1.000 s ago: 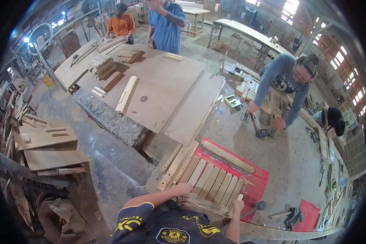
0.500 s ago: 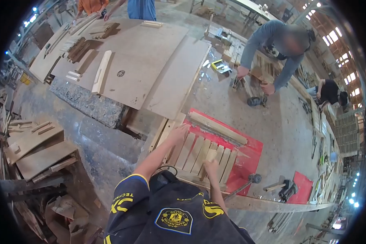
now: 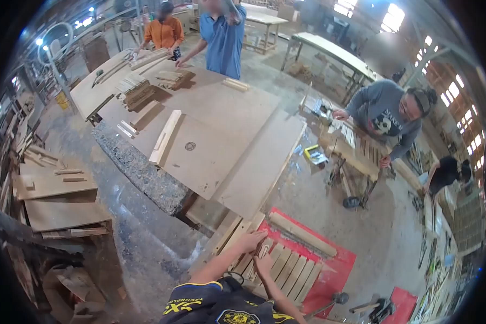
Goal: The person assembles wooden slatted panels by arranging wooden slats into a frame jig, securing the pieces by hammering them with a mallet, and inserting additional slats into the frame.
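A slatted wooden panel (image 3: 290,274) lies in front of me, partly over a red sheet (image 3: 329,278). My left hand (image 3: 251,241) rests at the panel's far left corner, its fingers stretched out along the wood. Close beside it, my right hand (image 3: 263,263) is closed around a small wooden block (image 3: 264,249) over the slats at the left end. A pale wooden bar (image 3: 302,233) lies along the panel's far side on the red sheet. My forearms and shirt hide the panel's near left part.
Left is a large board-topped table (image 3: 216,127) with a wooden beam (image 3: 166,137) and stacked strips (image 3: 137,92). Across from me, a person in grey (image 3: 386,110) handles another slatted panel (image 3: 356,148). A clamp (image 3: 337,298) and hammer-like tool (image 3: 380,309) lie right.
My right hand has moved left across the slats with the block, close to my left hand. The view has tilted up. The person in grey has straightened and now handles a slatted panel.
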The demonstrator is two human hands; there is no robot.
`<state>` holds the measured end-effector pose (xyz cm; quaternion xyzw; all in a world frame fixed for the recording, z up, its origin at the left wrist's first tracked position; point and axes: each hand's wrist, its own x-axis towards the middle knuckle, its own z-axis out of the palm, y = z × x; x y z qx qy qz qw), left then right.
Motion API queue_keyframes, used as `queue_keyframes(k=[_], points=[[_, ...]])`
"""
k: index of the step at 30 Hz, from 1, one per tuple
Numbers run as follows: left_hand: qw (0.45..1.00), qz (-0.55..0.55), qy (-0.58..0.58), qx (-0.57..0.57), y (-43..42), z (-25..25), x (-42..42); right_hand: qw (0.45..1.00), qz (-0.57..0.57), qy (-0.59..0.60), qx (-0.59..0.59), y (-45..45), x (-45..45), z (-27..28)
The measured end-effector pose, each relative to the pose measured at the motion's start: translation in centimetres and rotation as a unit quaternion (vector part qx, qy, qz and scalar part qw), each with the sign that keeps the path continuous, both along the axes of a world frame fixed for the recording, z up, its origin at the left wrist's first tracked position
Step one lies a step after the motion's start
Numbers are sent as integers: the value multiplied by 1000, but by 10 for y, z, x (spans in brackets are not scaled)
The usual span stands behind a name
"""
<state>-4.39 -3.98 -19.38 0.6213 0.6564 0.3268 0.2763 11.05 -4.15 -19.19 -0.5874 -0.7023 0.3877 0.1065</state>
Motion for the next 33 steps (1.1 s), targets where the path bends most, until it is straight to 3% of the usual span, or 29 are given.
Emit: queue_keyframes(k=[1,4,11,14,20,23,26,29,33], points=[[987,-14,115,110,0,-19,2,1000,-2,-17,20,0,-3,3],[997,1,76,12,1,-20,10,998,-24,-40,29,0,-11,14],[999,53,-5,-3,6,-36,20,987,-80,-138,22,-5,-29,25],[999,51,14,-5,6,-29,19,985,-41,-159,-42,-10,-28,30],[995,-3,31,-97,18,-23,11,985,-60,-161,-19,-18,-25,6],[997,0,-3,-77,17,-22,11,986,-74,-145,-31,-21,-28,20],[998,6,52,-43,17,-32,14,994,65,-38,-83,-9,2,-6],[998,-2,25,-59,17,-35,14,984,74,-137,-81,-4,1,-2],[996,26,37,-76,14,-22,17,986,57,-142,-61,-11,-6,-1]])
